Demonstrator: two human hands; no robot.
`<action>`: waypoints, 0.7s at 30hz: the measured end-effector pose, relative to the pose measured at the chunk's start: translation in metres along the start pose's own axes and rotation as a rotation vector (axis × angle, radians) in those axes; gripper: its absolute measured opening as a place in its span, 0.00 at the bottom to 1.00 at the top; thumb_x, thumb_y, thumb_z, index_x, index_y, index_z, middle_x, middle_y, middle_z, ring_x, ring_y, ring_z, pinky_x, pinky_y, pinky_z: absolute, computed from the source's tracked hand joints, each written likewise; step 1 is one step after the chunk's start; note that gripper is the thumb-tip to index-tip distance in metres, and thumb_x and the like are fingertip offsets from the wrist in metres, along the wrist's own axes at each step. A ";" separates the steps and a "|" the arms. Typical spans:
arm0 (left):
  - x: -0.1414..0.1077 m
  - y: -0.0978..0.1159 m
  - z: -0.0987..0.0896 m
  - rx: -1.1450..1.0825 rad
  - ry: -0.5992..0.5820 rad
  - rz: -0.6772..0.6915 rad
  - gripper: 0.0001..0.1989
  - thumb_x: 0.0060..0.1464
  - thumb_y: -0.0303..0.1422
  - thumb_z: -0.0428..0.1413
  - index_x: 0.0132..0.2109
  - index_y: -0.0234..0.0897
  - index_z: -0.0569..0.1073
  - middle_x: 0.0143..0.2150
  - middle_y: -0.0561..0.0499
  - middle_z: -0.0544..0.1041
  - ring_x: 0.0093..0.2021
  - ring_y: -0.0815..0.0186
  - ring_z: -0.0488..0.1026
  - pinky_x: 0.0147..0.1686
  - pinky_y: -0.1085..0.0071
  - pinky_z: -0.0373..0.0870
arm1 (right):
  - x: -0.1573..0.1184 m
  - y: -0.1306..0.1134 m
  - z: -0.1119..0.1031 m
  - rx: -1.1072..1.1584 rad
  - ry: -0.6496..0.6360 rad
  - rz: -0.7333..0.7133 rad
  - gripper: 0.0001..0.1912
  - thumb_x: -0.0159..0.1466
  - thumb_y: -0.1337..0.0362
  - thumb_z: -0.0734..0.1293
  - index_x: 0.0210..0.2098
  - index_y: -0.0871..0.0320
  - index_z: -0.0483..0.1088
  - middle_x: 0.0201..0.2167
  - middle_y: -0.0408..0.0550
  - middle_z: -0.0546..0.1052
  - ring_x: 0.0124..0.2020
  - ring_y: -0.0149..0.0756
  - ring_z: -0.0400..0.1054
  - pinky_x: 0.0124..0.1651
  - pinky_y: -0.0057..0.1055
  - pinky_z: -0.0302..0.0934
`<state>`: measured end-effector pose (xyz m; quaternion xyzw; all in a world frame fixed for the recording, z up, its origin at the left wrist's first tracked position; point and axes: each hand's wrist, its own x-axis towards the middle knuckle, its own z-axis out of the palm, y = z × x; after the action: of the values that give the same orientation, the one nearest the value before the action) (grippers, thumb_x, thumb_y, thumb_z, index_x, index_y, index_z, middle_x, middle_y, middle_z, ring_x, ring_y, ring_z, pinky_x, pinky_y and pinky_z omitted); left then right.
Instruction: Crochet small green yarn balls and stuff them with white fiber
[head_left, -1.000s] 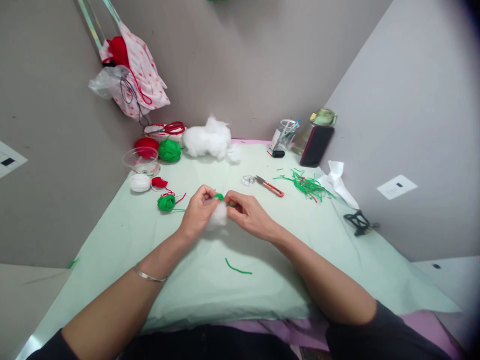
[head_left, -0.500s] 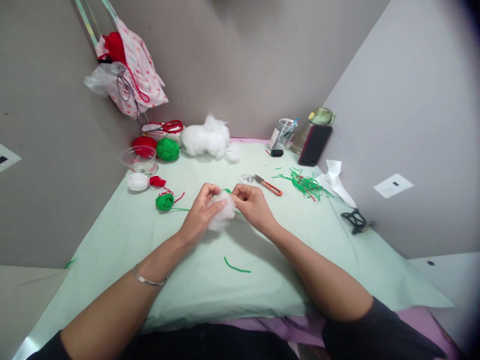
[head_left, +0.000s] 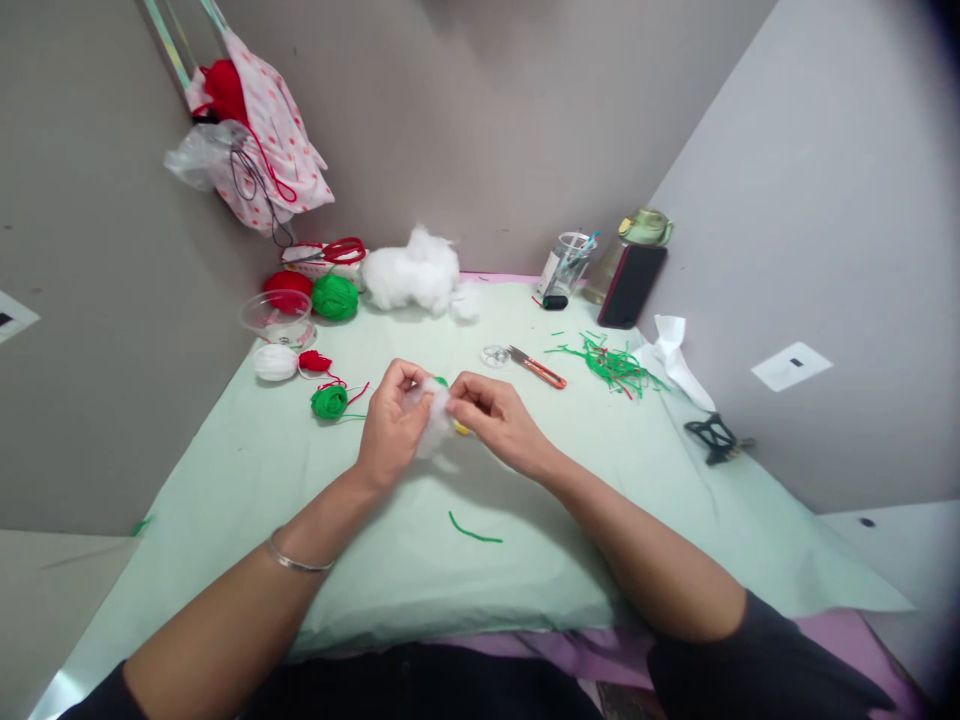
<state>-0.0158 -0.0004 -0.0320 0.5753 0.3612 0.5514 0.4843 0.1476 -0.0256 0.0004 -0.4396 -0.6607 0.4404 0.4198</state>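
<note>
My left hand (head_left: 394,425) is closed around a tuft of white stuffing (head_left: 435,430), the thumb pressing on its top. Close against it, my right hand (head_left: 491,415) has its thumb and fingers pinched at the tuft's right side. A bit of green (head_left: 441,381) shows behind the stuffing, and a small yellow piece (head_left: 462,428) peeks out below my right fingers; the rest of both is hidden. On the cloth nearer to me lies a short cut of green yarn (head_left: 475,532).
Thread snips (head_left: 538,367) lie beyond my right hand, beside green yarn scraps (head_left: 611,365). A green yarn ball (head_left: 329,402) rests to the left. Fluffy stuffing (head_left: 412,275), a phone (head_left: 634,287) and a pen jar (head_left: 568,264) line the back.
My right hand has shifted slightly left onto the tuft, and my left hand has drawn a little left. The yellow piece has come into view beneath my right fingers.
</note>
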 end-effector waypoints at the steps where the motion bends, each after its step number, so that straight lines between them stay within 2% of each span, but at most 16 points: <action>1: -0.002 0.002 0.001 0.008 0.023 0.047 0.11 0.52 0.33 0.63 0.39 0.40 0.68 0.38 0.52 0.72 0.39 0.65 0.70 0.39 0.70 0.68 | 0.001 0.001 0.000 0.070 0.008 0.010 0.12 0.66 0.58 0.63 0.28 0.56 0.64 0.22 0.36 0.59 0.25 0.28 0.53 0.29 0.28 0.49; 3: -0.005 0.004 0.003 0.048 0.048 0.167 0.11 0.53 0.32 0.63 0.39 0.41 0.68 0.41 0.51 0.72 0.44 0.63 0.71 0.46 0.67 0.69 | 0.003 0.002 -0.002 0.168 0.006 0.023 0.17 0.68 0.53 0.63 0.28 0.56 0.64 0.22 0.36 0.60 0.24 0.28 0.53 0.29 0.29 0.50; 6: -0.009 0.006 0.004 0.135 0.030 0.290 0.08 0.57 0.30 0.61 0.39 0.42 0.68 0.43 0.49 0.73 0.47 0.62 0.72 0.50 0.65 0.69 | 0.004 0.002 -0.003 0.170 0.001 0.024 0.20 0.66 0.49 0.67 0.28 0.57 0.64 0.22 0.36 0.61 0.24 0.27 0.52 0.29 0.28 0.48; 13: -0.010 0.004 0.001 0.143 0.022 0.228 0.10 0.60 0.31 0.60 0.48 0.41 0.69 0.47 0.47 0.76 0.51 0.60 0.75 0.52 0.63 0.71 | 0.003 -0.001 -0.003 0.056 0.045 -0.010 0.23 0.65 0.43 0.67 0.28 0.57 0.66 0.22 0.37 0.60 0.24 0.28 0.51 0.29 0.29 0.47; 21: -0.008 0.003 -0.002 0.189 0.034 0.354 0.11 0.59 0.24 0.58 0.46 0.42 0.69 0.48 0.48 0.77 0.51 0.62 0.75 0.53 0.63 0.70 | 0.005 0.005 -0.002 0.058 0.119 -0.081 0.17 0.63 0.49 0.71 0.38 0.57 0.72 0.21 0.35 0.60 0.23 0.28 0.53 0.28 0.29 0.48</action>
<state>-0.0188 -0.0086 -0.0311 0.6634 0.3127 0.6013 0.3172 0.1489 -0.0196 -0.0032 -0.4256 -0.6387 0.4150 0.4886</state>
